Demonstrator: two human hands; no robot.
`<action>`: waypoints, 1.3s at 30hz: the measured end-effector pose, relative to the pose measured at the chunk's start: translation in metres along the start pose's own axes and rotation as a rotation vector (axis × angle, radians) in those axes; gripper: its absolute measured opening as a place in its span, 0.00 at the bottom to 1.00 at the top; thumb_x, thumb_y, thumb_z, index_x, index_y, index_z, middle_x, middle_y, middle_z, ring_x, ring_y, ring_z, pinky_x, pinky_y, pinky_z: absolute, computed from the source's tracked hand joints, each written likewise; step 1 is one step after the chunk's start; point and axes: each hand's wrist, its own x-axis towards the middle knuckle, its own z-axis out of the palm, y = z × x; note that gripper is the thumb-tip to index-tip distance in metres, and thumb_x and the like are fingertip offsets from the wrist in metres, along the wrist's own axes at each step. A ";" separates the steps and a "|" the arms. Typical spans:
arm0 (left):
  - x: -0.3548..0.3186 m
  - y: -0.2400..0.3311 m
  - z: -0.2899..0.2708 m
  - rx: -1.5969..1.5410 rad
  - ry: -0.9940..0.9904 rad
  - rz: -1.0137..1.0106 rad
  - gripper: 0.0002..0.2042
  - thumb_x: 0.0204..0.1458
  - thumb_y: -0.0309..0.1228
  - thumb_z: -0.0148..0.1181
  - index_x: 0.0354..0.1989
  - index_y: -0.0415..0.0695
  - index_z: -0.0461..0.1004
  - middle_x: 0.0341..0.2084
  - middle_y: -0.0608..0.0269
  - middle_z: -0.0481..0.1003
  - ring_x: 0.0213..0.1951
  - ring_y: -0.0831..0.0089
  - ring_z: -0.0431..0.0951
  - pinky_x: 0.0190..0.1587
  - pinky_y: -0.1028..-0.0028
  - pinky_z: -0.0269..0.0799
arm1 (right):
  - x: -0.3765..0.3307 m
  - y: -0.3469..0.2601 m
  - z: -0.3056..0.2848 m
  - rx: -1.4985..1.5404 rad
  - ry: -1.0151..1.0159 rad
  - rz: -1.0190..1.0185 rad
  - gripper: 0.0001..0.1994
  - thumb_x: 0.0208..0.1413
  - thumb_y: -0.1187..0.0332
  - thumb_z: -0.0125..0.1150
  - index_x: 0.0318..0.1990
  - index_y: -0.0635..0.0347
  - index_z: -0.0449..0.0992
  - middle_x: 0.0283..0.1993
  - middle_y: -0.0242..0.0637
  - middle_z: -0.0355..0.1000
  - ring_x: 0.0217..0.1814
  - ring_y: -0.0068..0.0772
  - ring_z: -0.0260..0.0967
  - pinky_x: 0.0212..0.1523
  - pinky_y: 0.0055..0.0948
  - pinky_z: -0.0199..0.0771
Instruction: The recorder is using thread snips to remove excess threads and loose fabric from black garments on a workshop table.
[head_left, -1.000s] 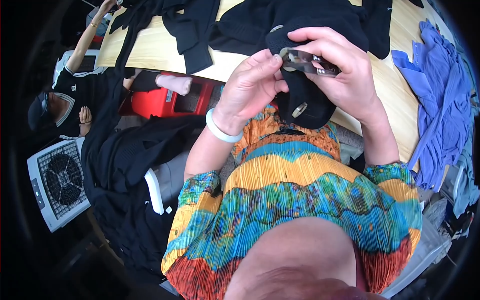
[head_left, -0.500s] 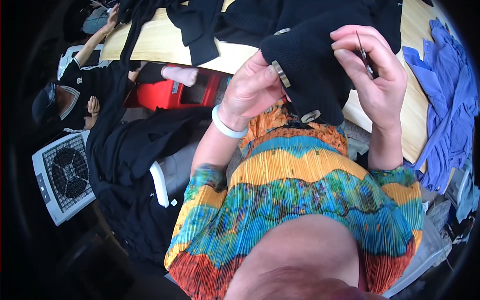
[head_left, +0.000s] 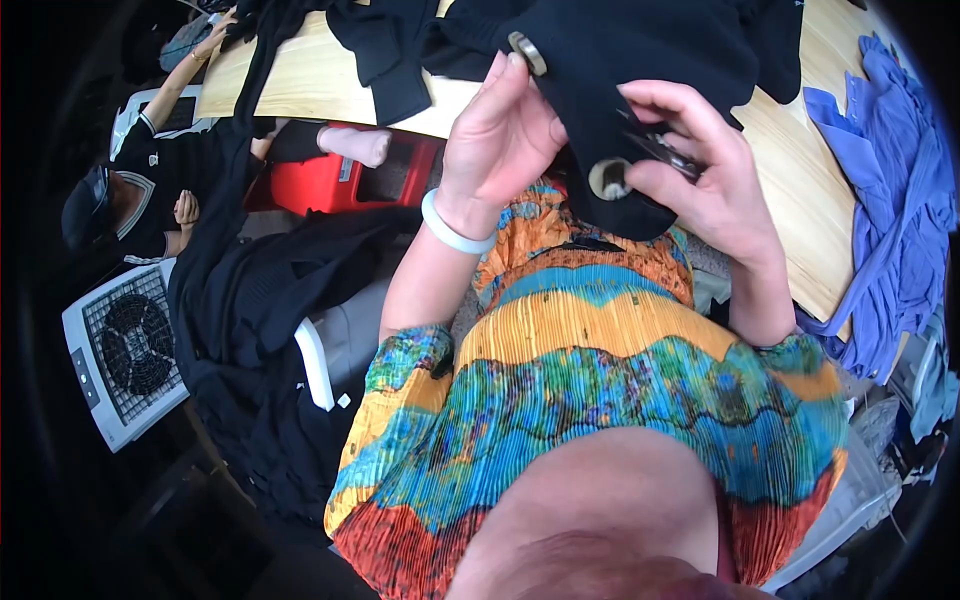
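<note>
A black knitted garment (head_left: 640, 60) with large round buttons hangs over the table's near edge towards my lap. My left hand (head_left: 500, 140) pinches its edge, the thumb at an upper, brown-and-cream button (head_left: 527, 54). Further down the same edge sits a pale-rimmed button (head_left: 608, 180). My right hand (head_left: 705, 165) is closed around small dark thread snips (head_left: 668, 153), whose pointed blades lie over the black knit. The right thumb reaches close to the lower button; whether it touches cannot be told. Blur hides whether the blades are parted.
The wooden table (head_left: 800, 190) carries more black garments (head_left: 375, 60) and, at right, blue-violet clothing (head_left: 890, 200). At left a person in a dark top (head_left: 150, 185) sits near a red plastic stool (head_left: 300, 185). A fan unit (head_left: 135, 335) and piled black cloth (head_left: 270, 290) are nearer me.
My left hand has shifted up to a button on the garment's edge. My right hand has come down and left with the snips, towards the lower button. The garment's lower edge has turned.
</note>
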 end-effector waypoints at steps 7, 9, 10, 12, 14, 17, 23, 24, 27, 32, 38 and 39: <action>0.003 -0.001 -0.001 0.224 0.038 -0.058 0.14 0.57 0.37 0.39 0.46 0.42 0.64 0.40 0.60 0.70 0.41 0.71 0.71 0.42 0.74 0.68 | 0.010 0.012 0.005 0.305 0.090 0.112 0.15 0.45 0.75 0.60 0.43 0.64 0.67 0.34 0.26 0.67 0.36 0.11 0.59 0.37 0.11 0.61; -0.004 -0.005 -0.005 0.387 0.073 -0.102 0.12 0.56 0.34 0.44 0.42 0.40 0.66 0.33 0.62 0.72 0.31 0.74 0.73 0.29 0.80 0.70 | 0.013 0.007 0.001 0.211 0.115 0.113 0.16 0.45 0.73 0.60 0.43 0.64 0.67 0.34 0.27 0.68 0.37 0.12 0.60 0.38 0.13 0.61; -0.009 -0.006 -0.003 0.386 0.074 -0.096 0.12 0.56 0.34 0.44 0.42 0.40 0.66 0.33 0.62 0.72 0.31 0.74 0.73 0.29 0.80 0.70 | 0.014 0.006 0.001 0.201 0.117 0.119 0.16 0.45 0.72 0.60 0.43 0.64 0.67 0.33 0.28 0.68 0.37 0.12 0.60 0.39 0.14 0.62; -0.017 -0.007 -0.001 0.536 0.104 -0.127 0.09 0.53 0.29 0.49 0.39 0.39 0.67 0.31 0.62 0.72 0.29 0.74 0.73 0.28 0.80 0.70 | 0.018 0.005 0.002 0.204 0.109 0.123 0.16 0.46 0.72 0.60 0.43 0.64 0.67 0.33 0.28 0.68 0.37 0.13 0.60 0.39 0.14 0.62; -0.019 -0.006 0.009 0.555 0.145 -0.154 0.08 0.50 0.25 0.52 0.38 0.38 0.68 0.29 0.63 0.72 0.28 0.74 0.73 0.27 0.80 0.70 | 0.019 0.003 0.003 0.207 0.104 0.128 0.15 0.46 0.72 0.60 0.43 0.64 0.67 0.33 0.28 0.68 0.37 0.13 0.61 0.39 0.14 0.62; -0.018 -0.005 0.009 0.657 0.160 -0.163 0.06 0.51 0.25 0.51 0.36 0.39 0.68 0.28 0.63 0.72 0.27 0.74 0.74 0.27 0.80 0.70 | 0.020 0.001 0.003 0.211 0.072 0.157 0.15 0.46 0.72 0.60 0.43 0.64 0.67 0.34 0.28 0.68 0.36 0.13 0.61 0.38 0.14 0.63; -0.020 -0.005 -0.001 0.191 0.205 -0.219 0.05 0.52 0.26 0.47 0.36 0.42 0.69 0.26 0.63 0.73 0.25 0.72 0.75 0.27 0.77 0.71 | 0.015 -0.017 -0.005 -0.100 0.065 -0.130 0.18 0.39 0.76 0.64 0.42 0.66 0.69 0.39 0.33 0.68 0.40 0.21 0.65 0.40 0.18 0.65; -0.021 -0.004 -0.005 0.190 0.206 -0.216 0.05 0.52 0.26 0.47 0.36 0.42 0.69 0.26 0.63 0.73 0.25 0.72 0.75 0.27 0.77 0.71 | 0.015 -0.017 -0.006 -0.157 -0.008 -0.227 0.19 0.37 0.76 0.65 0.41 0.67 0.70 0.40 0.35 0.68 0.41 0.23 0.66 0.41 0.19 0.66; -0.021 0.000 -0.015 0.197 -0.055 -0.258 0.17 0.54 0.31 0.44 0.51 0.38 0.60 0.43 0.57 0.69 0.44 0.71 0.71 0.42 0.75 0.70 | 0.015 -0.016 -0.002 -0.411 -0.041 -0.341 0.18 0.36 0.74 0.65 0.39 0.62 0.72 0.40 0.39 0.68 0.34 0.31 0.69 0.35 0.23 0.70; -0.011 -0.006 0.007 0.292 0.133 -0.217 0.04 0.53 0.26 0.48 0.29 0.38 0.67 0.25 0.58 0.73 0.24 0.73 0.75 0.27 0.80 0.72 | 0.015 -0.004 -0.004 -0.496 0.035 -0.433 0.17 0.35 0.78 0.62 0.38 0.60 0.72 0.38 0.36 0.69 0.30 0.30 0.70 0.27 0.21 0.71; -0.012 -0.005 0.009 0.352 0.079 -0.231 0.04 0.53 0.25 0.48 0.31 0.38 0.67 0.25 0.59 0.73 0.25 0.74 0.75 0.28 0.80 0.72 | 0.015 -0.013 -0.005 -0.666 0.062 -0.523 0.14 0.31 0.84 0.57 0.31 0.61 0.70 0.33 0.34 0.68 0.26 0.32 0.68 0.22 0.23 0.68; -0.011 -0.005 0.013 0.358 0.025 -0.219 0.05 0.52 0.25 0.48 0.34 0.37 0.67 0.26 0.59 0.72 0.25 0.74 0.75 0.28 0.81 0.72 | 0.015 -0.016 -0.007 -0.673 0.077 -0.519 0.13 0.31 0.84 0.56 0.30 0.61 0.70 0.32 0.34 0.68 0.26 0.33 0.68 0.22 0.23 0.68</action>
